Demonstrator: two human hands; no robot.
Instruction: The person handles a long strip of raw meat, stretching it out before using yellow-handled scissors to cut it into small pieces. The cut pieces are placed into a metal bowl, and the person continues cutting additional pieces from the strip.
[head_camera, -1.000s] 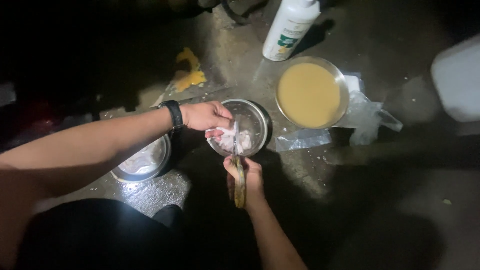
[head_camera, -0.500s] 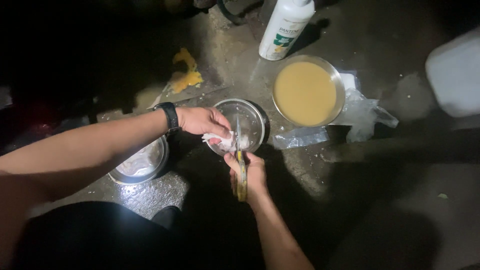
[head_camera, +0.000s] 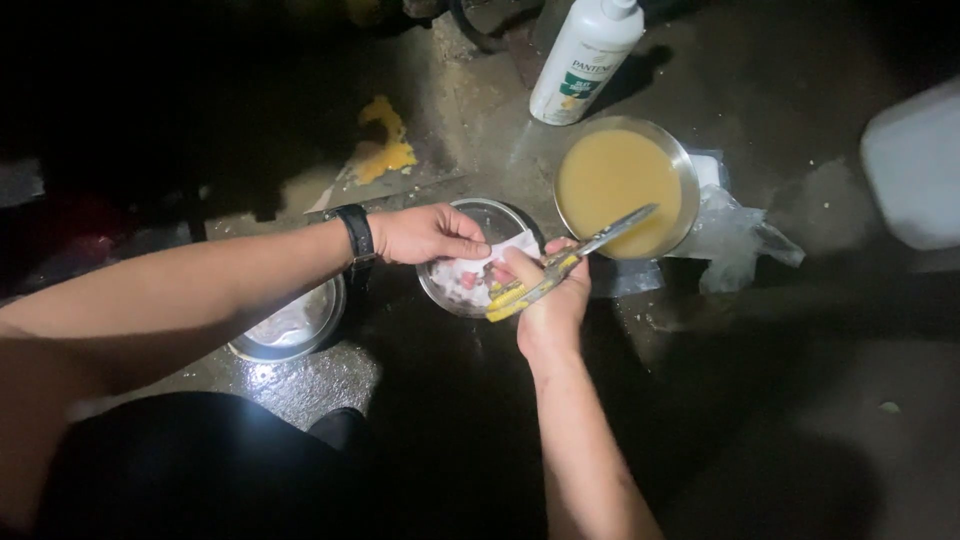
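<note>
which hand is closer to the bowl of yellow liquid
Right. The right hand holds scissors whose blades reach over the yellow bowl rim. The left hand is farther off, at the small bowl.

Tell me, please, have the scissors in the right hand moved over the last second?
Yes. The scissors swung from pointing along the forearm to pointing their blades over the bowl of yellow liquid.

Wet floor (head_camera: 460, 420), steel bowls (head_camera: 290, 325), white bottle (head_camera: 583, 60)
</note>
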